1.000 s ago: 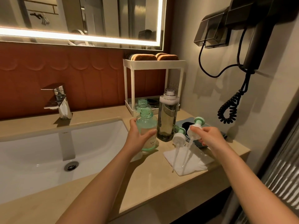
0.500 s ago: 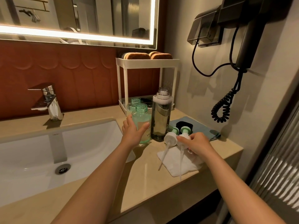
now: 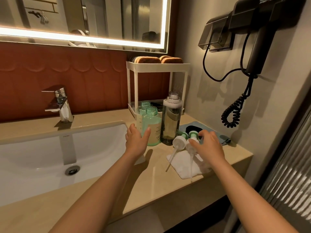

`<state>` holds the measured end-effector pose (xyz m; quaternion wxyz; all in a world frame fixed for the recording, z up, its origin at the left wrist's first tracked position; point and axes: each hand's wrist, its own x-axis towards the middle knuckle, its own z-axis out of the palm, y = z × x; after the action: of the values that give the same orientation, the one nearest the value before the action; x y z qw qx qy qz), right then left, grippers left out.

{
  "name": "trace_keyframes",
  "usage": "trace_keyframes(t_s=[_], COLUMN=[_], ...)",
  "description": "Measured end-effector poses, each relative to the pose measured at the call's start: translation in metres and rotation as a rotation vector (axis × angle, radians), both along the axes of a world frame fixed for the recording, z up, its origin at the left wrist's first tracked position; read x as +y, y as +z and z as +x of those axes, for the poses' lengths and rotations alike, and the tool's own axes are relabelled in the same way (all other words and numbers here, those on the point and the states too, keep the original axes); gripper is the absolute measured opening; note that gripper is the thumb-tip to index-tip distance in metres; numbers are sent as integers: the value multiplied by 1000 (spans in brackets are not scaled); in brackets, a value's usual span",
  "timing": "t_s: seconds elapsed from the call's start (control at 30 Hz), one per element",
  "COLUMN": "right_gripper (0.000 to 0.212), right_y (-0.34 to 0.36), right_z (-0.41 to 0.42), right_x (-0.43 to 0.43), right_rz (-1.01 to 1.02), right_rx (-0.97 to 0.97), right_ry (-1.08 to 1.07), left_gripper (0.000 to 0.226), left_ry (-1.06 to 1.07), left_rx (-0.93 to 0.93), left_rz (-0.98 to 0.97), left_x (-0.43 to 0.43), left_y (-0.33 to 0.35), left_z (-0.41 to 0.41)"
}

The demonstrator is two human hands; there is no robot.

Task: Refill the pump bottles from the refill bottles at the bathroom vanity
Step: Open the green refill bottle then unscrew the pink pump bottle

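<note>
While the left hand (image 3: pixel 136 142) wraps thumb and fingers round the lower side of the front green bottle (image 3: pixel 152 126), a second green bottle (image 3: pixel 143 108) stands open-necked just behind it. Right of that hand, just beside the front bottle, stands the tall clear refill bottle (image 3: pixel 171 120), uncapped. One pump head (image 3: pixel 179 141) lies on the white cloth (image 3: pixel 183 167) on the counter (image 3: pixel 151 182). The right hand (image 3: pixel 208 145), fingers spread, touches the other pump head (image 3: pixel 193 134); whether it pinches it I cannot tell.
</note>
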<state>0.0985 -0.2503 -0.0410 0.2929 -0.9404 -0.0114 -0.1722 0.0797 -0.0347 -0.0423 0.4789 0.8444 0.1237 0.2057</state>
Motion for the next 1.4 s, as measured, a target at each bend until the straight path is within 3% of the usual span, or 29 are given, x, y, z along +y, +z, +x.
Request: trace_keyframes(t_s=[0.17, 0.33, 0.53, 0.87, 1.1, 1.4], right_gripper=[20, 11, 14, 11, 15, 42], right_y=[19, 35, 34, 20, 18, 65], right_z=[-27, -60, -98, -168, -211, -229], right_x=[25, 72, 131, 278, 380, 517], right_rz=[-19, -40, -54, -85, -103, -4], right_rx=[-186, -93, 29, 133, 162, 26], right_ry=[257, 549, 770, 1115, 1288, 1125], left_gripper=[46, 25, 28, 24, 28, 56], left_ry=[-124, -316, -382, -26, 223, 524], left_rx=[-13, 121, 266, 350, 279, 39], left_rz=[168, 297, 395, 344, 274, 36], left_x=[15, 53, 96, 223, 297, 387], left_y=[12, 25, 35, 32, 32, 43], left_z=[-43, -100, -167, -295, -356, -367])
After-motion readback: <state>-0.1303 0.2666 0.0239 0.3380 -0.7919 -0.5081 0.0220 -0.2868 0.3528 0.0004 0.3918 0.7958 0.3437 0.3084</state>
